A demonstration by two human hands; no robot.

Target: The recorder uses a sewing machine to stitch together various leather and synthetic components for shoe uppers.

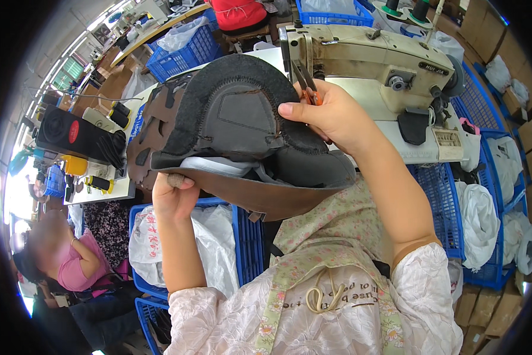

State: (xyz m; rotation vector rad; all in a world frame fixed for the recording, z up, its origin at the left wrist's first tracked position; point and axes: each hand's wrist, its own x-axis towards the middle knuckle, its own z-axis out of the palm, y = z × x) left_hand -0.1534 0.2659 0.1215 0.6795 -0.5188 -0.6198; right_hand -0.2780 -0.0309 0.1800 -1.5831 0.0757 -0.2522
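Stretched between my hands is what looks like a leather boot upper, brown outside, with a black lining and stitched seams. A pale strip shows inside its fold. My left hand is closed on its lower left edge, thumb pressed over the rim. My right hand grips the upper right edge with the thumb on the lining. Tucked in that same hand are thread snips with orange handles, their dark blades pointing up and away. Most of my right fingers are hidden behind the piece.
Beyond my right hand stands a cream sewing machine. Brown leather pieces lie on the table at left, near a black speaker-like box and thread spools. Blue crates with white bags flank me. Another person sits at lower left.
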